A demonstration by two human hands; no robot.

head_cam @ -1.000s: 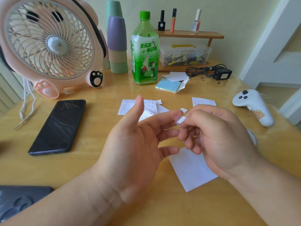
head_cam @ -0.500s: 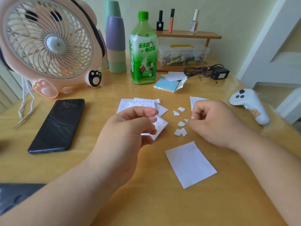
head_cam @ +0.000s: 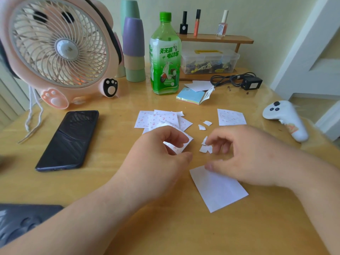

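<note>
Head view, single entry. I logged the left hand at centre frame, fingers and thumb curled round a torn cherry-printed paper piece, holding it just above the wooden table. The right hand sat right of centre, fingers loosely curled and thumb spread apart from them, gripping nothing; one fingertip touched a small white scrap, and the thumb rested on the upper corner of a blank white sheet lying flat at lower centre. More scraps lay just below that fingertip, and two others a little above. A pile of printed sheets lay just above the left hand, partly under it; a single printed sheet lay apart, upper right of centre. Also noted: black phone at left, pink fan at upper left, green bottle at top centre, white controller at right edge.
</note>
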